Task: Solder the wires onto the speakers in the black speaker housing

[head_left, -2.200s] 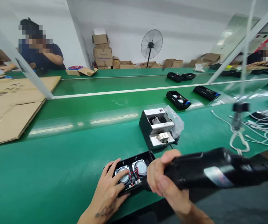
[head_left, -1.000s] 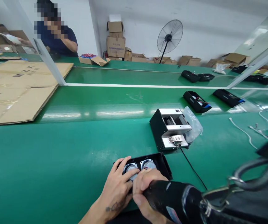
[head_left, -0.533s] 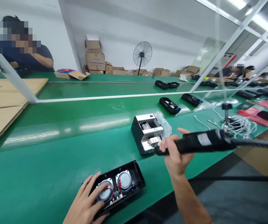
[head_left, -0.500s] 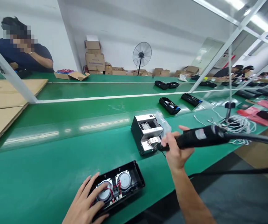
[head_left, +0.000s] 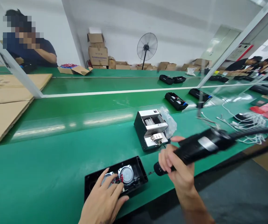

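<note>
Bright, even overhead light; pale glare streaks across the green bench [head_left: 54,149]. Shadows are soft. Edges bow with wide-angle distortion, and the tool [head_left: 201,146] blurs slightly.

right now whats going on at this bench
A person's left hand presses down on an open black speaker housing on the green belt. The right hand grips a black electric screwdriver, its tip just right of the housing. A small screw feeder box sits behind.

Left hand [head_left: 104,203] flat on open speaker housing [head_left: 115,180] w/ two drivers, right hand [head_left: 179,169] gripping black electric screwdriver [head_left: 199,147] just beside, tip near housing's edge.
</note>
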Motion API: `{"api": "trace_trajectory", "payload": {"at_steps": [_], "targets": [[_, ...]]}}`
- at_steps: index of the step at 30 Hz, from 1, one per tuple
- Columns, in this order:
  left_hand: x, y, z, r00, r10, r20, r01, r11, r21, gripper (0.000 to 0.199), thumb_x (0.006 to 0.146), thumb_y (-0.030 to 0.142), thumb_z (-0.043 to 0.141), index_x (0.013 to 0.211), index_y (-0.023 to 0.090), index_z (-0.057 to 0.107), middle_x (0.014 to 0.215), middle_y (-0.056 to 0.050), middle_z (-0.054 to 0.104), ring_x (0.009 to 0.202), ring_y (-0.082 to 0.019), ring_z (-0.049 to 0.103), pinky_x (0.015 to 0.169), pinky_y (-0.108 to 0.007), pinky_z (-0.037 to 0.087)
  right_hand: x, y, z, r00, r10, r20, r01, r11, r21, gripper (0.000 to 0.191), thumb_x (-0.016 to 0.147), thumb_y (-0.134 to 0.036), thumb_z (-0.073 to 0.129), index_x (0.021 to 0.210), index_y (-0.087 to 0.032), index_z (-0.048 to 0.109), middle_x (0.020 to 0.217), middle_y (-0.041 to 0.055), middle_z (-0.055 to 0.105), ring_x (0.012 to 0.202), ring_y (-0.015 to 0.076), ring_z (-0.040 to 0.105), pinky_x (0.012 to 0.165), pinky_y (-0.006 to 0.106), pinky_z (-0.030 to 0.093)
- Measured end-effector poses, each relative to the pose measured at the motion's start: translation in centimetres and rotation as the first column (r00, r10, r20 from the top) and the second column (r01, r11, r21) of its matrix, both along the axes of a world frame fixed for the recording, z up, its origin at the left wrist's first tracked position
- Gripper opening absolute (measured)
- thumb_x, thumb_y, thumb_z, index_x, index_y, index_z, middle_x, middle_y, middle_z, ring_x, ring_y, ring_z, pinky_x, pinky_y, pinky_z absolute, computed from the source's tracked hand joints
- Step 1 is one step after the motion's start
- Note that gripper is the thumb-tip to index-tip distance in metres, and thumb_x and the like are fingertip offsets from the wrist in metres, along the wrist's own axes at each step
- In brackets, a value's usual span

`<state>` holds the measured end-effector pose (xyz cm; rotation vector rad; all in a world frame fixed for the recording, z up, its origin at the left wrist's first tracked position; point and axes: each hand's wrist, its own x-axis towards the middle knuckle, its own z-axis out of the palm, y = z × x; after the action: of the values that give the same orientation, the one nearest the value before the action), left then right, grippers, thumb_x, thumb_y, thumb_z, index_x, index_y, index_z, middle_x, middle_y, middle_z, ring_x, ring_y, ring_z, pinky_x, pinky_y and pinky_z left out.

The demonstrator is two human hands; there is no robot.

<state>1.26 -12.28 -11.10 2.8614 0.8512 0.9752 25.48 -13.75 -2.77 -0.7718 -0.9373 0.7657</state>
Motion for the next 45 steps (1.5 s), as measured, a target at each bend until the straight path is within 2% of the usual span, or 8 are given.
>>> {"api": "trace_trajectory", "payload": {"at_steps": [3,7,16,21,27,33,37,45], "targets": [[-0.3,-0.3,-0.1,0.999,-0.009,-0.045,0.009,1.0,-0.015,0.038,0.112,0.036,0.037,0.091,0.021,0.066,0.081,0.004,0.074,0.093,-0.018,0.071,0.128,-0.038,0.025,-2.7,-2.2,-0.6,0.998,0.046,-0.045,-0.043,0.997,0.063,0.027,0.1,-0.029,0.064,0.125,-0.036,0.056,0.059,-0.0104,0.044,0.041,0.0092,0.037,0.039,0.02,0.037],[-0.5,-0.5,-0.7,1.0,-0.003,-0.011,0.002,0.998,-0.066,0.035,0.111,0.035,0.04,0.09,0.022,0.066,0.076,0.004,0.072,0.094,-0.017,0.071,0.122,-0.04,0.036,-5.0,-2.9,-2.3,0.997,0.078,-0.013,-0.078,0.996,0.044,0.028,0.102,-0.03,0.061,0.127,-0.039,0.053,0.06,-0.0102,0.043,0.042,0.0099,0.039,0.042,0.02,0.038],[-0.5,-0.5,-0.8,1.0,-0.022,-0.007,0.021,0.994,-0.104,0.033,0.111,0.034,0.042,0.09,0.022,0.065,0.075,0.005,0.07,0.095,-0.017,0.07,0.124,-0.039,0.032,-6.0,-2.7,-3.6,0.995,0.086,0.054,-0.087,0.996,0.01,0.027,0.103,-0.031,0.059,0.126,-0.039,0.049,0.063,-0.0101,0.044,0.044,0.0102,0.04,0.044,0.021,0.04],[-0.5,-0.6,-0.4,0.999,-0.028,-0.043,0.024,0.995,-0.096,0.034,0.112,0.033,0.04,0.09,0.022,0.064,0.074,0.005,0.07,0.095,-0.018,0.07,0.124,-0.04,0.031,-6.2,-2.9,-3.3,0.992,0.11,0.056,-0.111,0.994,0.009,0.027,0.104,-0.029,0.057,0.127,-0.039,0.048,0.063,-0.01,0.043,0.045,0.011,0.041,0.045,0.022,0.039],[0.0,-0.8,-0.1,0.999,0.012,0.034,-0.007,0.99,-0.138,0.034,0.111,0.036,0.044,0.09,0.022,0.066,0.078,0.005,0.073,0.094,-0.017,0.07,0.125,-0.037,0.026,-5.9,-3.4,-2.1,0.992,0.078,0.101,-0.077,0.997,-0.015,0.025,0.104,-0.032,0.057,0.126,-0.04,0.047,0.06,-0.0097,0.043,0.046,0.0127,0.041,0.047,0.025,0.042],[-0.1,-0.8,1.1,0.986,0.004,0.168,0.029,0.981,-0.194,0.026,0.105,0.043,0.057,0.101,0.022,0.071,0.089,0.004,0.075,0.098,-0.019,0.068,0.115,-0.036,0.037,-6.2,-4.2,-0.6,0.996,0.026,-0.08,-0.031,0.998,-0.054,0.021,0.101,-0.04,0.066,0.118,-0.04,0.054,0.052,-0.012,0.035,0.037,0.0109,0.03,0.04,0.025,0.034],[-0.2,-0.6,2.0,0.974,-0.043,0.221,0.09,0.975,-0.206,0.02,0.106,0.029,0.056,0.096,0.025,0.072,0.083,0.005,0.074,0.093,-0.017,0.067,0.108,-0.034,0.041,-6.3,-4.6,-0.2,0.983,0.053,-0.178,-0.057,0.998,-0.02,0.026,0.096,-0.041,0.072,0.116,-0.041,0.055,0.05,-0.0129,0.033,0.032,0.0097,0.03,0.037,0.024,0.035],[-0.5,-0.3,2.7,0.971,-0.087,0.224,0.132,0.971,-0.199,0.024,0.106,0.023,0.055,0.086,0.024,0.07,0.076,0.007,0.072,0.085,-0.015,0.067,0.102,-0.034,0.043,-6.5,-4.8,-0.6,0.992,0.073,-0.101,-0.076,0.997,-0.022,0.028,0.096,-0.044,0.071,0.118,-0.044,0.055,0.049,-0.0131,0.035,0.031,0.0103,0.03,0.036,0.023,0.037]]}}
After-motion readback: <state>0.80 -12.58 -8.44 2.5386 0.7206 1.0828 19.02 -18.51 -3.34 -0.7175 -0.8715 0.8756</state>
